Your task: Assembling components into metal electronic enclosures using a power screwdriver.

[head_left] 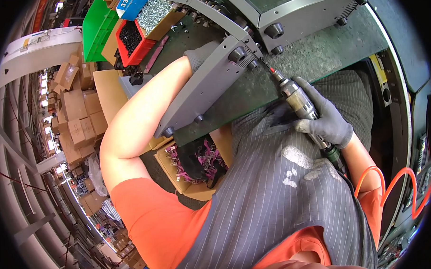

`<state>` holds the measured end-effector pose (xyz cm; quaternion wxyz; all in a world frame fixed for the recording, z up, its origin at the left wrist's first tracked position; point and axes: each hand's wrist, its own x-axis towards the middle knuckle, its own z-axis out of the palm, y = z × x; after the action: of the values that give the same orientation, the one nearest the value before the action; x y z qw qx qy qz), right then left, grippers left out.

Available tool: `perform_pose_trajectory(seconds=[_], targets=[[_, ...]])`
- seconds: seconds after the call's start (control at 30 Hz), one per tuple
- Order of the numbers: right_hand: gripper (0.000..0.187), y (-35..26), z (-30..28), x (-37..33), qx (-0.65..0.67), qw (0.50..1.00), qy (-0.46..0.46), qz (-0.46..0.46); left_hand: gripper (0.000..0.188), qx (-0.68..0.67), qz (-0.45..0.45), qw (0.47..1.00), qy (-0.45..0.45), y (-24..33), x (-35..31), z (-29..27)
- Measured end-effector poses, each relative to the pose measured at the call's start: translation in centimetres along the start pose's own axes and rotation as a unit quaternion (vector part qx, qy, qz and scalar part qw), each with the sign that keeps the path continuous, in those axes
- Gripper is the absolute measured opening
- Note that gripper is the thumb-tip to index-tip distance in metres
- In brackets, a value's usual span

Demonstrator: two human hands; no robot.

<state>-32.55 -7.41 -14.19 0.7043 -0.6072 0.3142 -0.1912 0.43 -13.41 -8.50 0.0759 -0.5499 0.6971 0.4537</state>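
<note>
My right hand [330, 118], in a dark grey glove, is wrapped round a power screwdriver [297, 99] with a silver and black body. Its thin bit points up and left, its tip close beside a black rubber foot [253, 64] on the grey metal casing [199, 87]. That casing stands tilted on the bench, with black feet along the side that faces me. My left hand [202, 55], gloved too, reaches behind the casing's panel, which hides its fingers. A second grey casing [311, 24] of the same kind lies to the right.
An orange coiled hose [406, 173] hangs by my right forearm. On the green bench top [324, 55], at the far left, are a red bin [135, 42] of black screws, a box of silver screws [156, 15] and a green bin [98, 27]. Below sits a carton [184, 185] with purple-tipped parts.
</note>
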Motion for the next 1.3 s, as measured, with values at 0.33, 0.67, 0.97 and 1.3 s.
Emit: perform_pose_trajectory(seconds=[0.33, 0.67, 0.97, 1.3], targets=[[0.096, -0.9, -0.1, 0.4, -0.070, 0.998, 0.001, 0.007, 0.045, -0.079, 0.058, 0.995, -0.020, -2.4, 0.5, 0.3], [0.104, -0.7, -0.8, -0.7, -0.018, 1.000, -0.006, 0.013, 0.029, 0.111, -0.025, 0.992, 0.063, -1.0, -2.9, -5.4], [0.115, -0.5, -1.7, -2.5, 0.104, 0.988, -0.008, 0.110, 0.067, -0.383, -0.188, 0.757, 0.495, -17.8, -13.5, -13.3], [0.098, -5.5, -10.2, -14.1, -0.005, 0.966, 0.194, 0.169, 0.054, -0.338, -0.011, 0.786, 0.517, -27.5, -10.3, -11.8]])
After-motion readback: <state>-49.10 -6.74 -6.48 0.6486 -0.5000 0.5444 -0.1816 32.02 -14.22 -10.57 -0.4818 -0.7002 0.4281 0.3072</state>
